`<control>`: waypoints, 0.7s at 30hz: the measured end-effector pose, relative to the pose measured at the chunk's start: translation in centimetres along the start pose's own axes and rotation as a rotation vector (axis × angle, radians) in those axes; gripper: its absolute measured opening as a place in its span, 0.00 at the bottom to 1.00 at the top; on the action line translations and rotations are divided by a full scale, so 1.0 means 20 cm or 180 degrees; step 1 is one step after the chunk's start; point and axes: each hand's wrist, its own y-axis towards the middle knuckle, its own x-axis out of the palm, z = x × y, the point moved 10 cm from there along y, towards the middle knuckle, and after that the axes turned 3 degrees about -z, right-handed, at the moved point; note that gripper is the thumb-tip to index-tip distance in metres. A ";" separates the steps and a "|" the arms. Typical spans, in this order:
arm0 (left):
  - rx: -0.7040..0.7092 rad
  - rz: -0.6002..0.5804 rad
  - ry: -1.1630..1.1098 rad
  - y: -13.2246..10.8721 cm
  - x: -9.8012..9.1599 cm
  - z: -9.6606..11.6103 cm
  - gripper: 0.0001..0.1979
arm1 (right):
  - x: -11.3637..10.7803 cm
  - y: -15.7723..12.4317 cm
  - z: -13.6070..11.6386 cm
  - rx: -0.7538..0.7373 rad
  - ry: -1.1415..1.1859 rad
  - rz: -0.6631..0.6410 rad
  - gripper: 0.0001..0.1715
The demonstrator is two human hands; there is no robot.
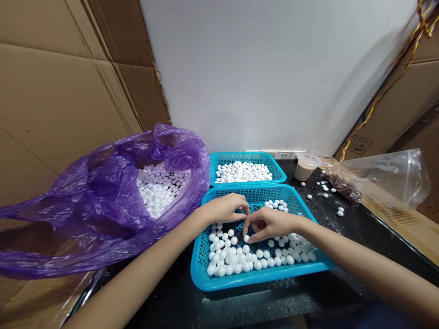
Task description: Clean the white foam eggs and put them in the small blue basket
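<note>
Both my hands are over the near blue plastic basket (pixel 219 284), which holds many loose white balls (pixel 233 258). My right hand (pixel 272 223) pinches one small white ball (pixel 246 238) between thumb and forefinger, low over the basket floor. Close beside it, my left hand (pixel 226 208) has its fingers bent down and drawn together, the tips almost meeting my right fingers. Whatever may be between the left fingertips is too small to make out. Some dark reddish-brown bits lie on the basket floor beneath the hands.
A second blue basket (pixel 247 183) of white balls stands behind. To the left, a purple plastic bag (pixel 113 183) lies open with more balls. At right are a lidded tub (pixel 304 168), stray balls and a clear bag (pixel 387 176) with brown bits. Cardboard (pixel 61 77) flanks the black tabletop (pixel 329 246).
</note>
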 end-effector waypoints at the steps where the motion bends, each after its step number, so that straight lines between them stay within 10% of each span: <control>1: -0.0005 0.0072 0.0017 0.00 -0.01 0.00 0.06 | -0.02 0.00 -0.01 -0.0011 0.0079 0.0103 0.12; 10: -0.0236 0.0297 -0.0555 0.00 -0.04 -0.05 0.07 | -0.32 -0.09 0.05 -0.0091 0.1125 0.1737 0.11; 21: 0.0056 0.0453 -0.0794 0.00 -0.08 0.00 0.05 | -0.37 -0.10 0.19 0.0209 0.1178 0.2124 0.13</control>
